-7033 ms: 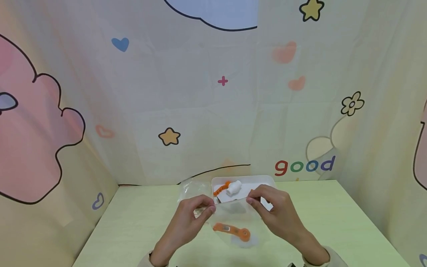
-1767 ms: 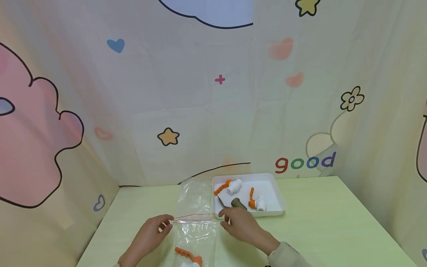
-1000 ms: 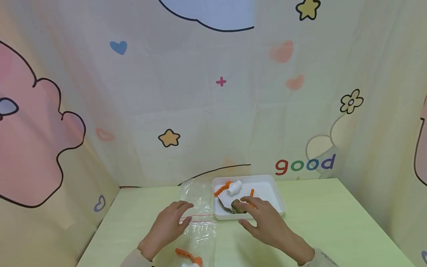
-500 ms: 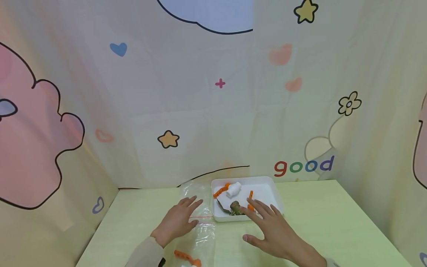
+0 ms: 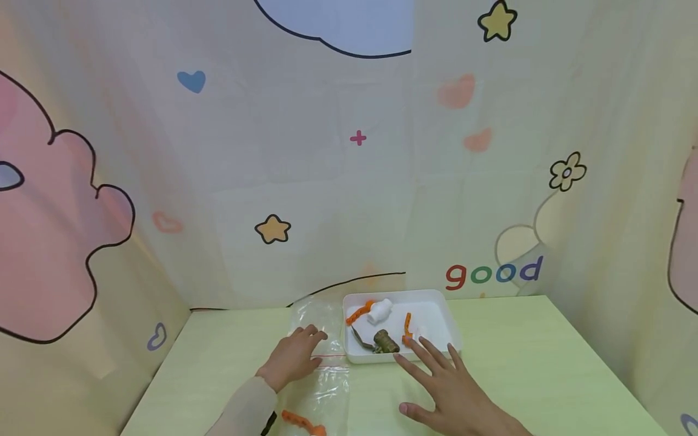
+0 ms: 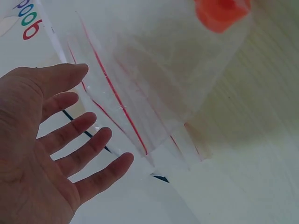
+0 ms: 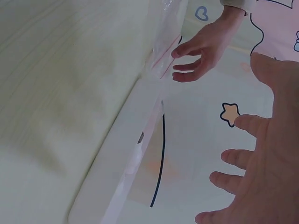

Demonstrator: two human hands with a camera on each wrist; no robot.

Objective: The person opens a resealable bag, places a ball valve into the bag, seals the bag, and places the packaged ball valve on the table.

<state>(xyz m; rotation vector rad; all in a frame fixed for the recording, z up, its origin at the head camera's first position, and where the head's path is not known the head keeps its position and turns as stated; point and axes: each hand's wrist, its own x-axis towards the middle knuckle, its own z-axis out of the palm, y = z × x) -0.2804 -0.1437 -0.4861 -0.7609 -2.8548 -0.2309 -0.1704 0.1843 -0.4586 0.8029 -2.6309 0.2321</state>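
Observation:
My left hand (image 5: 291, 360) hovers with loosely bent fingers over the clear zip bags, holding nothing. The far flat bag (image 5: 319, 315) lies beside the tray. The nearer zip bag (image 5: 332, 387) has red seal lines and contains a white valve with an orange handle (image 5: 305, 422), cut off by the lower frame edge. My right hand (image 5: 455, 390) is spread wide in front of the tray's near edge, with nothing in it. In the left wrist view the left fingers (image 6: 100, 140) are beside the bag seals (image 6: 114, 100).
A white tray (image 5: 431, 297) stands at the back of the table. In it lie a white valve with orange handle (image 5: 378, 310), a greenish-brown valve (image 5: 386, 341) with a thin lever, and another orange handle (image 5: 408, 327). A printed curtain (image 5: 327, 151) rises behind.
Earlier both hands pinched the top of the bag with the orange-handled valve inside. The bag now lies on the table, let go. The left hand has moved right; the right has drawn right and spread.

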